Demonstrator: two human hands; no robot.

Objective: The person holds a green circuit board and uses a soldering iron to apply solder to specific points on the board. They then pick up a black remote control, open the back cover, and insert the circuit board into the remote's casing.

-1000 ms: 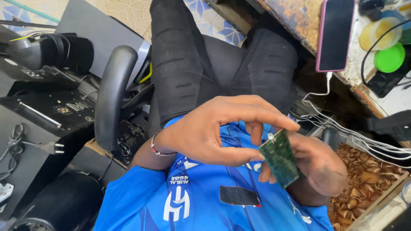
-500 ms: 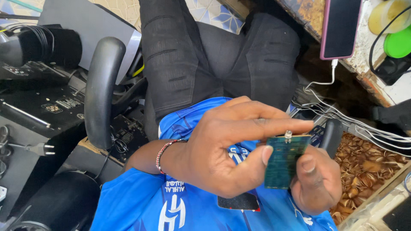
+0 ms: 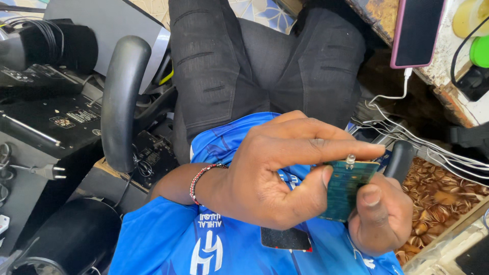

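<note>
Circuit board [image 3: 346,191] held above the lap, pinched at its left edge by left hand [image 3: 275,173], forefinger stretched along the top past a small clear component [image 3: 350,160]. Gripped from below by right hand [image 3: 382,219]. Turned squarer to view than a moment ago, so easier to inspect.

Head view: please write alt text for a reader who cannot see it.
Two hands hold a small green circuit board over a lap: the left hand pinches its edge, the right hand supports it from below. A phone charges on a bench.
</note>
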